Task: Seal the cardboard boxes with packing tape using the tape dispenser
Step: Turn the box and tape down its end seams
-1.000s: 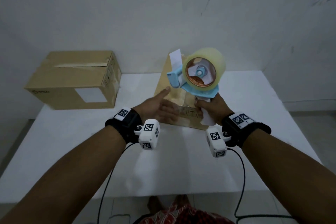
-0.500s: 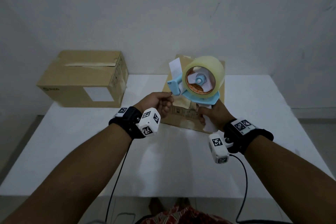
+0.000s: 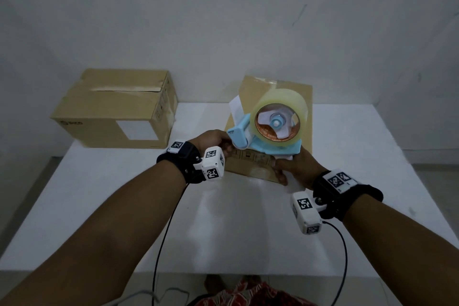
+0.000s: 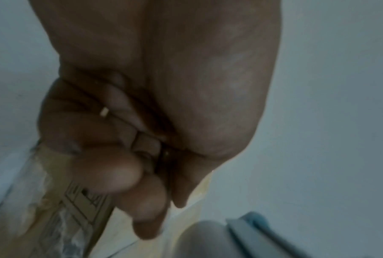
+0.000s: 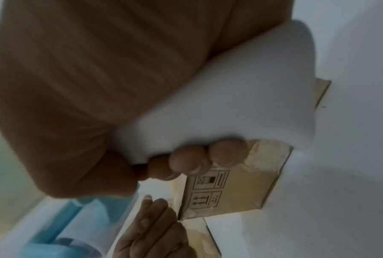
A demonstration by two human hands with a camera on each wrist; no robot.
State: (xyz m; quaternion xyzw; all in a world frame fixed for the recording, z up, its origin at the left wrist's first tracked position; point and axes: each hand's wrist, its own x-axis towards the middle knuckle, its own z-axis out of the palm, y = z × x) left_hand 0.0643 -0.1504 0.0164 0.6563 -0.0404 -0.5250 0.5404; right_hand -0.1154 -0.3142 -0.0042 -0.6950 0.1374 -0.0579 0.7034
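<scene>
The near box [image 3: 250,97] stands on the white worktop [image 3: 223,226] straight ahead of both hands, its long axis running away from the person toward the wall [image 3: 223,20], its printed end panel facing them. A strip of clear tape lies along its top, running the same way. The far box [image 3: 119,109] sits well off to the left of the left hand, at the back corner of the worktop against the wall, its long side toward the person and a white label on that side; a loose strip shows along its top seam.

The tape dispenser [image 3: 268,143] is held up over the near box's front end, hiding much of the top; its roll of clear tape [image 3: 280,117] faces the person flat-on and its blue nose points left, toward the left hand. The right hand [image 3: 295,166] is clenched round the dispenser's white handle [image 5: 230,104], fingers wrapped under it. The left hand [image 3: 213,141] is curled just beside the nose, in front of the box's end panel; whether it pinches anything I cannot tell.
</scene>
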